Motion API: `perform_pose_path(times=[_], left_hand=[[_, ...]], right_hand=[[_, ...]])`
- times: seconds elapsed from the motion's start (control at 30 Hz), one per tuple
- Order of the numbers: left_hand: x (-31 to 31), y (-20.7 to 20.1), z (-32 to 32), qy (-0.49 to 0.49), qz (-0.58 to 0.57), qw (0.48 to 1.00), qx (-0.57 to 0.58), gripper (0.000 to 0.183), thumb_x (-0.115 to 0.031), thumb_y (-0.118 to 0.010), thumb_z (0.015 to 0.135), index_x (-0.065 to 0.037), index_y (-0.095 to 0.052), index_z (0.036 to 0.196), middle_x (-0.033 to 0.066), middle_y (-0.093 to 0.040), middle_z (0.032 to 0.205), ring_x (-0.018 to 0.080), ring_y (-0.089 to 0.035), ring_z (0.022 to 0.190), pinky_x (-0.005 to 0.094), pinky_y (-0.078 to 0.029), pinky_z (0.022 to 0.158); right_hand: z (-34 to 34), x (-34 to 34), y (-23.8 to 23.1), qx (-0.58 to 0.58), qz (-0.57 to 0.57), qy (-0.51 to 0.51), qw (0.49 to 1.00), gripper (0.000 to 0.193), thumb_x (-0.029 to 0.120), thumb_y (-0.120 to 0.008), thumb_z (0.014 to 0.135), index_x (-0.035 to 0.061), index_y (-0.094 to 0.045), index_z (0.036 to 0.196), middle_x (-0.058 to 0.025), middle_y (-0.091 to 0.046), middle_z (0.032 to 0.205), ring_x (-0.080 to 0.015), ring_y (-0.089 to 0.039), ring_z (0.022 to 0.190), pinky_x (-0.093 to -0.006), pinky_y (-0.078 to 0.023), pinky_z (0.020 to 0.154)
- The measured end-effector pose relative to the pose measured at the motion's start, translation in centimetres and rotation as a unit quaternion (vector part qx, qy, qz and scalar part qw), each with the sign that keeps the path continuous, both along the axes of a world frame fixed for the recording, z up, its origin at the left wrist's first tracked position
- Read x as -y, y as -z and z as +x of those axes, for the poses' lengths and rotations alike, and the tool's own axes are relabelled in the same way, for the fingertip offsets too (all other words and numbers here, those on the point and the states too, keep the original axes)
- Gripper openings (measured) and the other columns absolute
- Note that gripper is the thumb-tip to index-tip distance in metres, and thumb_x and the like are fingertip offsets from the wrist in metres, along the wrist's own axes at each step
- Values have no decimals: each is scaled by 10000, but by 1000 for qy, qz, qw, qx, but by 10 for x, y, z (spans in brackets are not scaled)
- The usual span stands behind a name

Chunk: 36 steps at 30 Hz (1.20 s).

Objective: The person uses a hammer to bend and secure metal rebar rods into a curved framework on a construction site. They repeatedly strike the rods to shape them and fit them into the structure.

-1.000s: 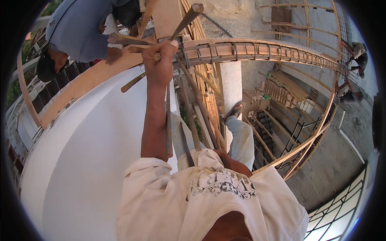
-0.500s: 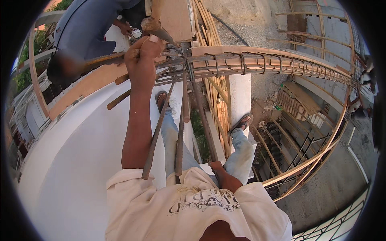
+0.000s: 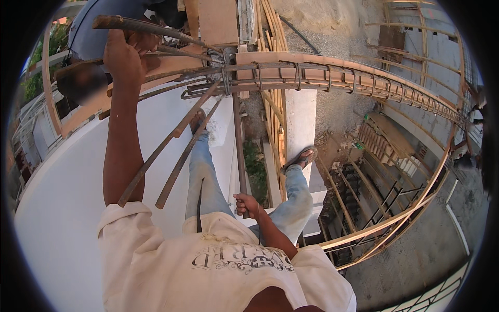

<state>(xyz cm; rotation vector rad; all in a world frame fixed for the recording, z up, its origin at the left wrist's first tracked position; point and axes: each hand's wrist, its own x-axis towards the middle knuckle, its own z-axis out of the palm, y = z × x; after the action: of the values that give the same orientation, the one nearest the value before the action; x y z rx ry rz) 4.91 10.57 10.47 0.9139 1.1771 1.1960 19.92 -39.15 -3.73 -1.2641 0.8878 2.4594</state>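
Note:
My left hand (image 3: 125,65) reaches up on the left, its fingers closed around a thick rusty rebar (image 3: 166,32) near its free end. Low in the middle, my right hand (image 3: 247,205) grips a long steel bar (image 3: 238,145) that runs up to the knot of rebar. Several rebar ends fan out from this joint (image 3: 224,78); two longer ones (image 3: 179,166) slant down toward my left shoulder. Rightward from the joint stretches a rebar cage (image 3: 312,75) with stirrups. Beside my left hand, brown fingers show, partly hidden; whose they are I cannot tell.
A co-worker in a blue shirt (image 3: 101,23) bends at the upper left. My feet stand apart, the right one on a pale ledge (image 3: 303,119). Bamboo poles (image 3: 270,31) lie beside it. Timber framing (image 3: 364,192) and a lower level drop away at right.
My left hand has moved left, swinging the rebar end with it. My right hand has shifted left with its bar, and the slanting rebars sit further left. My view has shifted too.

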Motion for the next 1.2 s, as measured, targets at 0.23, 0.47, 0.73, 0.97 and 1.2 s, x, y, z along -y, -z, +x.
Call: perform_pose_path(times=[0.23,0.47,0.73,0.97,1.2], left_hand=[[5,-16,-14,66,-67,994,-62,369,-218,-323,988,-102,-325,637,34,-348,638,186,-426,635,364,-438,785],[-18,-19,-19,33,-129,985,-106,224,-38,-331,892,-45,-383,674,52,-349,599,217,-450,637,401,-461,683],[47,-43,46,-151,-113,982,-29,164,-55,-373,809,-55,-361,645,78,-321,538,221,-375,486,417,-422,583],[56,-10,52,-250,5,964,-86,403,-236,-435,872,-132,-263,522,31,-256,460,209,-357,470,381,-380,569],[73,19,32,-220,65,969,-94,280,-209,-393,876,-73,-385,631,72,-360,535,210,-409,492,373,-415,542]], right_hand=[[35,-34,-35,-52,89,163,981,308,397,-528,925,114,-461,825,20,-440,597,-101,-453,476,-268,-407,439],[45,-47,-31,-133,39,211,968,521,618,-463,873,101,-512,821,24,-427,601,-106,-390,459,-274,-339,453],[45,-37,-18,-148,87,216,961,448,546,-440,926,108,-431,830,15,-405,641,-119,-409,521,-293,-367,510],[46,-34,-14,-147,107,172,968,445,535,-398,948,108,-391,822,-1,-407,658,-140,-436,537,-332,-425,540],[52,-22,-11,-118,110,106,981,443,535,-409,944,108,-388,827,-11,-410,661,-149,-435,526,-349,-424,527]])
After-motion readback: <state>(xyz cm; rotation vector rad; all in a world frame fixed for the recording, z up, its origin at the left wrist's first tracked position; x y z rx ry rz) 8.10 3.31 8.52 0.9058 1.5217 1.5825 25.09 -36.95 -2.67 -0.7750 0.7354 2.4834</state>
